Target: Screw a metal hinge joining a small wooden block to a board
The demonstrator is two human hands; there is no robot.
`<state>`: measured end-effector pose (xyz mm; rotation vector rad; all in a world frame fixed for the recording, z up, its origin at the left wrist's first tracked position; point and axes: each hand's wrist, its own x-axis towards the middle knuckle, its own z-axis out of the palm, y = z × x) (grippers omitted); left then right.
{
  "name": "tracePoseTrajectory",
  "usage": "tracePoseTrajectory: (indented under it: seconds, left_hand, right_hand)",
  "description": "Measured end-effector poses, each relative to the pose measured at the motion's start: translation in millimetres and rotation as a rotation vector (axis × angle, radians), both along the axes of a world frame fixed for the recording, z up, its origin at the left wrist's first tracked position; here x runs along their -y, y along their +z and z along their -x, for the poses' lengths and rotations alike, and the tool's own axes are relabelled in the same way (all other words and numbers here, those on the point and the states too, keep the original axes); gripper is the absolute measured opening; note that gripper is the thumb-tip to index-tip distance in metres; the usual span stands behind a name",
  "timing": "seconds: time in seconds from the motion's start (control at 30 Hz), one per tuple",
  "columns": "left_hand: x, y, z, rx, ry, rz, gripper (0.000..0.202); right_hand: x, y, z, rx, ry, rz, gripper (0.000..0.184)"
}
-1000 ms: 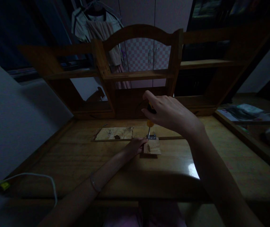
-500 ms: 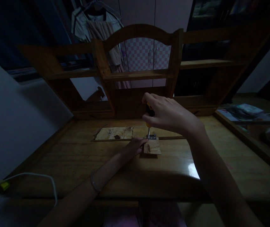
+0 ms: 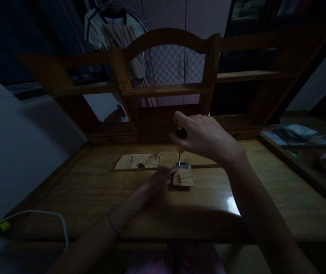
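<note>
Two grips: right hand (image 3: 200, 131) round a yellow-black screwdriver (image 3: 181, 133), left hand (image 3: 164, 176) pinching a wooden board (image 3: 185, 177) at ten o'clock (metal fitting (image 3: 184, 166) at twelve).

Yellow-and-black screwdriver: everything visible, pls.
The yellow-and-black screwdriver has a thick handle, plastic or rubber by its look, and a slim, silvery, metal-looking shaft. It points tip down, nearly upright, over the varnished wooden desk. The person's right grip holds the handle, hiding part of it. The tip is at the left end of the small shiny metal hinge, close to the left grip; its exact seating is too small to tell.
</note>
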<state>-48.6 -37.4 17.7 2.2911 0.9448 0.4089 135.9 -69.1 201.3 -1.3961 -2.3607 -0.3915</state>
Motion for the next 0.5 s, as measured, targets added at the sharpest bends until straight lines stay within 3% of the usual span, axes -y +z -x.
tracePoseTrajectory:
  seconds: [0.3,0.5]
  left_hand:
    - [2,5.8,-1,0.005,-0.028,-0.018,0.029]
    - [5,11.3,-2,0.033,-0.025,0.018,0.029]
  right_hand:
    - [1,3.0,0,-0.122,0.197,0.164,0.022]
    - [1,2.3,-1,-0.139,0.227,0.140,0.015]
